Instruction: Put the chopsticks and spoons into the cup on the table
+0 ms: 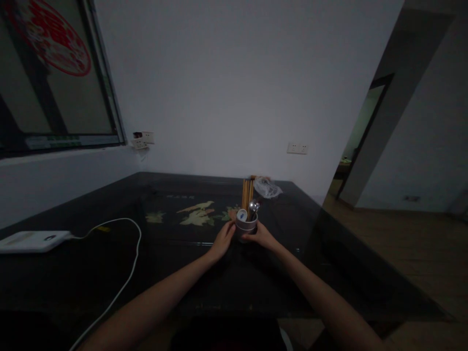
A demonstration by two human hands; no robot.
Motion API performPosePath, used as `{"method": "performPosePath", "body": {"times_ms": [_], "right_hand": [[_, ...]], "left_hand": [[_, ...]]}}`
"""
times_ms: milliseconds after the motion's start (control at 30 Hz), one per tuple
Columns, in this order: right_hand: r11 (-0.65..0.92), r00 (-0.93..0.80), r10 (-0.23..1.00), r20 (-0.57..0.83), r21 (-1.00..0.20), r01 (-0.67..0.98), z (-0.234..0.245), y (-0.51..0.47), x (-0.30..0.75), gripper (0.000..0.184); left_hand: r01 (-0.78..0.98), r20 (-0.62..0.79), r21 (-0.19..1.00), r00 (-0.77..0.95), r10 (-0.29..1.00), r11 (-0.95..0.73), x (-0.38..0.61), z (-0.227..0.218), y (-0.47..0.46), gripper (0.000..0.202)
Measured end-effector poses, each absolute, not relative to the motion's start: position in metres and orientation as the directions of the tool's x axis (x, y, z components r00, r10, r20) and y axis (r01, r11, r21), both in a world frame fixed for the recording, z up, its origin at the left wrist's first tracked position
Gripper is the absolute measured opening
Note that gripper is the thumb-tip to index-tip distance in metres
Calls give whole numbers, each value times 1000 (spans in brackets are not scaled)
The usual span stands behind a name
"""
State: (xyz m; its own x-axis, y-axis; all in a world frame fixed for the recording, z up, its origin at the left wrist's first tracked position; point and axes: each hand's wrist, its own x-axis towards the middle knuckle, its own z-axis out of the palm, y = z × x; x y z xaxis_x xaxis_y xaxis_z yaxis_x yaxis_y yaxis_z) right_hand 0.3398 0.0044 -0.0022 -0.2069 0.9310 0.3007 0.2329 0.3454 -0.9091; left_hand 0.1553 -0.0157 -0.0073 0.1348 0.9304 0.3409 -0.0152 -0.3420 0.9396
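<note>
A light-coloured utensil cup [246, 227] stands upright on the dark table, between my two hands. Several wooden chopsticks [247, 192] stick up out of it. In front of them are a shiny metal spoon [253, 206] and a white spoon-like piece with a blue mark [242, 215]. My left hand [224, 239] curves against the cup's left side, its fingers partly hidden behind it. From the right, my right hand [262, 235] wraps the cup, with the thumb across its front.
A crumpled clear plastic bag [267, 187] lies behind the cup near the wall. On the left of the glossy black table [175, 287] sits a white power bank [34, 242] with a white cable [136, 258] running toward me. Wall sockets [297, 148] are at the back.
</note>
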Motion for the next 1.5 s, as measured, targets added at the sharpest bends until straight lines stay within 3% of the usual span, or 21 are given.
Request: {"method": "performPosePath", "body": {"times_ms": [167,333,667,1500], "right_hand": [[308,-194,945,262,-913,267,-1,3,373,71],[290,-151,955,257,-917,272,0,1,404,69],[297,-83,955,286,-902,313,-3,-3,448,65],[275,-63,961,270,-904,328,-4,-2,461,67]], "left_hand": [[182,408,853,354,842,-489,175,-10,-18,48],[184,429,815,446,785,-550,201,-8,-15,50],[258,462,745,465,755,-615,249,-8,-14,55],[399,400,634,564,722,-663,249,-20,-11,64]]}}
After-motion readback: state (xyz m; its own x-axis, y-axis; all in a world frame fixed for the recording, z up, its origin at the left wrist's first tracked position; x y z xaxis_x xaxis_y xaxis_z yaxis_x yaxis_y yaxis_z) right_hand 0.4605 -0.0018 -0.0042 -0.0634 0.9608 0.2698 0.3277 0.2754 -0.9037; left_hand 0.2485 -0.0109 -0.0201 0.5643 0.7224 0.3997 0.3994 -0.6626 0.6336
